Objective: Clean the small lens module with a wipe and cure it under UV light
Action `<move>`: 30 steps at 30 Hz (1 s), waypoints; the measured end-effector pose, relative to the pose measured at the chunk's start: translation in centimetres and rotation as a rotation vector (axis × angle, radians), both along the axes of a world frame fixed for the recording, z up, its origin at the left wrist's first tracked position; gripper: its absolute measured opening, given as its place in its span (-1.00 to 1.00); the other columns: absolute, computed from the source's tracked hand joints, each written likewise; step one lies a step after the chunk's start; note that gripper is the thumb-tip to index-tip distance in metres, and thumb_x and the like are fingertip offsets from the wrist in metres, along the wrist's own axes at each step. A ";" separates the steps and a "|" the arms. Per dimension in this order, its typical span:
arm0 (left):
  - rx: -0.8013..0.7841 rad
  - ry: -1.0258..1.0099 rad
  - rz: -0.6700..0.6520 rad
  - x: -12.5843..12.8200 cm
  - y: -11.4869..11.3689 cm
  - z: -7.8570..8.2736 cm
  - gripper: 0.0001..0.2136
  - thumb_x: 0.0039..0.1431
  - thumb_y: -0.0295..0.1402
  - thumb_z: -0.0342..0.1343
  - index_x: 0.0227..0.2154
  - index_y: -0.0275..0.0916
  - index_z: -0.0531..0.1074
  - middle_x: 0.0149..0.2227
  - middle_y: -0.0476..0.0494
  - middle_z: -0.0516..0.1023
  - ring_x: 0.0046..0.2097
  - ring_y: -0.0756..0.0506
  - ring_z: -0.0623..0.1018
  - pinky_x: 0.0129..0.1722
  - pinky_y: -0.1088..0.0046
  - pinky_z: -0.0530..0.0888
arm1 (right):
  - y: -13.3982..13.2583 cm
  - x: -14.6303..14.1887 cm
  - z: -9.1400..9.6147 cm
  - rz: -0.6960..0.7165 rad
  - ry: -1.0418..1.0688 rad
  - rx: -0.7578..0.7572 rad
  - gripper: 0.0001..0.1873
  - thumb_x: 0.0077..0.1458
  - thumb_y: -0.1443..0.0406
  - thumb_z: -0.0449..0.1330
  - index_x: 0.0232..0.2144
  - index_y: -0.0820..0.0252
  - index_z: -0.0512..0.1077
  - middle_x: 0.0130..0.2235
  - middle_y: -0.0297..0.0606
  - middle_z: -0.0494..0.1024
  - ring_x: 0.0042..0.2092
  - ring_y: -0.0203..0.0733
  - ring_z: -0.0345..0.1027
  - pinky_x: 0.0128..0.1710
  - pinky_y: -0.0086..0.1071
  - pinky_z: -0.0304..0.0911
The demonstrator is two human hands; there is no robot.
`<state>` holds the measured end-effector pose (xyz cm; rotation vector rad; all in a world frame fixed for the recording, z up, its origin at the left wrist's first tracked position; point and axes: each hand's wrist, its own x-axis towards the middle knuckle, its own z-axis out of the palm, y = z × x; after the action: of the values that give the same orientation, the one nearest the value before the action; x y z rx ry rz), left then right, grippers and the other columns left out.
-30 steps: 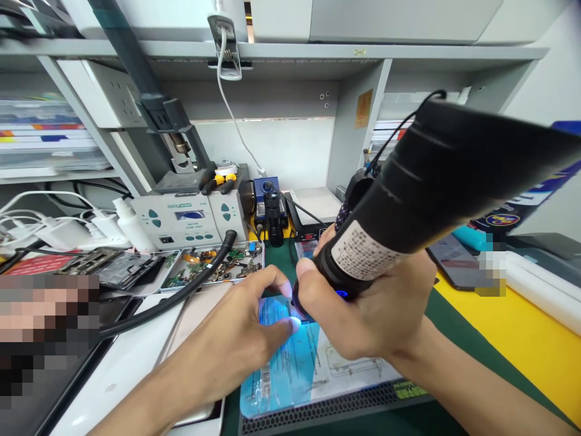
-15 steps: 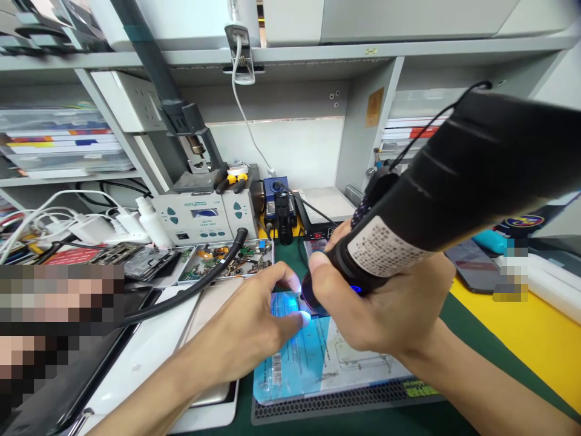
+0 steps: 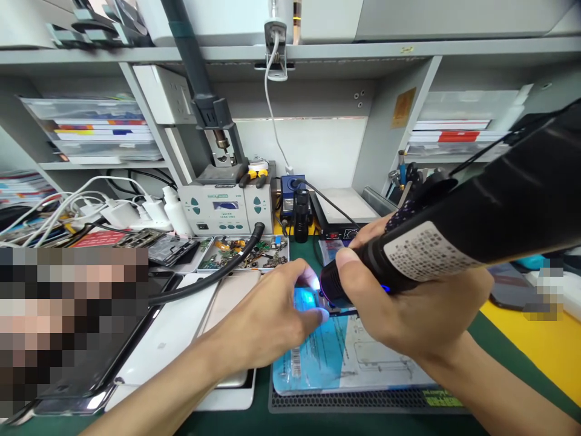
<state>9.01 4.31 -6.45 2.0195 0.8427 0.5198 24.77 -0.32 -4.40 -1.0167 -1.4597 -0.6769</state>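
Note:
My right hand grips a thick black torch with a white label, its head pointing down and left and casting blue-violet light. The beam falls on a flat phone-sized piece under a blue and white printed film, which lies on a dark perforated mat. My left hand rests on the lit upper end of that piece, its thumb and fingertips pinched close on the surface right by the torch head. What the fingertips press is too small and glared to name.
A grey soldering station with a black hose stands at the back. In front of it is a tray of small parts. White tablets lie left, a small black microscope behind, and a yellow mat right.
The view has swung left and up, so hands, torch and film sit further right in the picture. The hands keep the same hold; the torch head stays over the film's upper end.

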 end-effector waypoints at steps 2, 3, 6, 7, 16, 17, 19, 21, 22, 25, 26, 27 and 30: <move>-0.024 0.001 -0.005 -0.1 0.1 -0.2 -0.87 0.07 -0.38 0.13 -0.30 -0.16 0.32 -0.56 0.07 0.30 -0.23 -0.17 0.51 -0.25 0.34 0.44 | 0.1 0.0 -0.2 -0.027 -0.045 0.000 -0.80 -0.16 0.38 0.29 -0.65 0.13 0.32 -0.55 -0.34 0.50 -0.44 -0.08 0.50 -0.32 -0.23 0.45; -0.036 0.003 -0.007 -0.1 0.1 -0.2 -0.87 0.07 -0.38 0.13 -0.30 -0.16 0.31 -0.56 0.07 0.31 -0.24 -0.17 0.51 -0.28 0.35 0.44 | 0.2 0.1 -0.3 -0.040 -0.066 0.002 -0.82 -0.16 0.36 0.29 -0.62 0.12 0.33 -0.54 -0.34 0.51 -0.44 -0.09 0.49 -0.34 -0.24 0.44; -0.036 0.009 0.002 -0.2 0.0 -0.2 -0.87 0.05 -0.38 0.13 -0.33 -0.16 0.31 -0.57 0.07 0.32 -0.29 -0.16 0.51 -0.35 0.38 0.43 | 0.4 0.2 -0.8 -0.079 -0.107 0.000 -0.84 -0.15 0.33 0.29 -0.58 0.12 0.34 -0.54 -0.36 0.50 -0.45 -0.10 0.48 -0.38 -0.27 0.41; -0.024 0.012 0.007 -0.2 0.0 -0.2 -0.88 0.04 -0.38 0.13 -0.34 -0.17 0.31 -0.56 0.06 0.33 -0.32 -0.15 0.50 -0.37 0.39 0.42 | 0.5 0.2 -0.9 -0.095 -0.115 -0.004 -0.84 -0.15 0.32 0.29 -0.58 0.11 0.34 -0.56 -0.36 0.48 -0.45 -0.10 0.48 -0.39 -0.28 0.41; 0.010 0.008 0.031 -0.1 0.2 -0.5 -0.86 0.01 -0.36 0.18 -0.35 -0.20 0.37 -0.42 -0.05 0.50 -0.29 -0.16 0.52 -0.34 0.35 0.43 | 0.7 0.1 -1.2 -0.185 -0.142 -0.043 -0.73 -0.12 0.27 0.29 -0.69 0.09 0.27 -0.63 -0.36 0.42 -0.46 -0.09 0.46 -0.43 -0.28 0.37; 0.009 0.011 0.030 -0.1 0.2 -0.5 -0.86 0.00 -0.36 0.18 -0.36 -0.20 0.37 -0.40 -0.06 0.51 -0.29 -0.16 0.52 -0.35 0.35 0.43 | 0.7 0.0 -1.1 -0.194 -0.135 -0.060 -0.71 -0.13 0.27 0.29 -0.70 0.09 0.24 -0.63 -0.35 0.42 -0.47 -0.09 0.46 -0.41 -0.26 0.38; 0.008 0.023 0.028 -0.1 0.3 -0.6 -0.86 0.01 -0.34 0.18 -0.35 -0.19 0.37 -0.38 -0.05 0.53 -0.32 -0.14 0.52 -0.39 0.37 0.42 | 0.7 -0.1 -0.9 -0.198 -0.122 -0.080 -0.67 -0.14 0.26 0.29 -0.72 0.08 0.19 -0.65 -0.36 0.38 -0.48 -0.07 0.45 -0.38 -0.21 0.39; 0.003 0.038 0.024 -0.2 0.3 -0.6 -0.85 0.03 -0.32 0.17 -0.33 -0.17 0.37 -0.36 -0.03 0.54 -0.38 -0.10 0.50 -0.47 0.40 0.39 | 0.7 -0.1 -0.8 -0.195 -0.109 -0.083 -0.62 -0.15 0.24 0.28 -0.74 0.07 0.14 -0.69 -0.38 0.32 -0.49 -0.06 0.45 -0.35 -0.18 0.40; 0.000 0.045 0.022 -0.2 0.4 -0.7 -0.85 0.03 -0.30 0.16 -0.33 -0.16 0.36 -0.37 -0.01 0.53 -0.41 -0.08 0.48 -0.51 0.41 0.37 | 0.7 0.0 -0.7 -0.190 -0.100 -0.077 -0.60 -0.16 0.23 0.28 -0.74 0.06 0.11 -0.71 -0.40 0.28 -0.49 -0.05 0.44 -0.35 -0.16 0.40; -0.003 0.055 0.020 -0.3 0.4 -0.9 -0.85 0.04 -0.28 0.16 -0.33 -0.11 0.33 -0.44 0.06 0.48 -0.50 -0.03 0.41 -0.61 0.45 0.30 | 0.9 0.2 -0.8 -0.183 -0.092 -0.057 -0.57 -0.16 0.22 0.28 -0.74 0.04 0.05 -0.75 -0.41 0.20 -0.51 -0.05 0.43 -0.38 -0.17 0.39; 0.000 0.056 0.021 -0.4 0.4 -0.9 -0.85 0.04 -0.28 0.16 -0.32 -0.10 0.33 -0.45 0.07 0.47 -0.49 -0.03 0.41 -0.60 0.46 0.30 | 0.9 0.3 -0.8 -0.188 -0.095 -0.049 -0.56 -0.15 0.21 0.28 -0.74 0.03 0.05 -0.75 -0.40 0.20 -0.51 -0.06 0.42 -0.40 -0.19 0.38; 0.008 0.056 0.023 -0.4 0.4 -0.9 -0.85 0.04 -0.28 0.16 -0.32 -0.10 0.33 -0.44 0.08 0.48 -0.47 -0.04 0.42 -0.58 0.45 0.31 | 0.9 0.3 -0.8 -0.193 -0.102 -0.042 -0.56 -0.14 0.21 0.28 -0.74 0.03 0.06 -0.75 -0.40 0.21 -0.52 -0.08 0.41 -0.41 -0.20 0.37; 0.038 0.036 0.020 -0.4 0.4 -1.0 -0.83 0.04 -0.31 0.16 -0.29 -0.10 0.34 -0.34 0.05 0.54 -0.32 -0.09 0.51 -0.42 0.40 0.40 | 0.9 0.3 -0.8 -0.204 -0.120 -0.049 -0.57 -0.13 0.20 0.29 -0.74 0.04 0.08 -0.75 -0.41 0.19 -0.56 -0.11 0.36 -0.41 -0.19 0.37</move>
<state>8.62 4.70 -7.42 2.0626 0.8819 0.5160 25.10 0.53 -5.20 -1.1913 -1.4943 -0.8654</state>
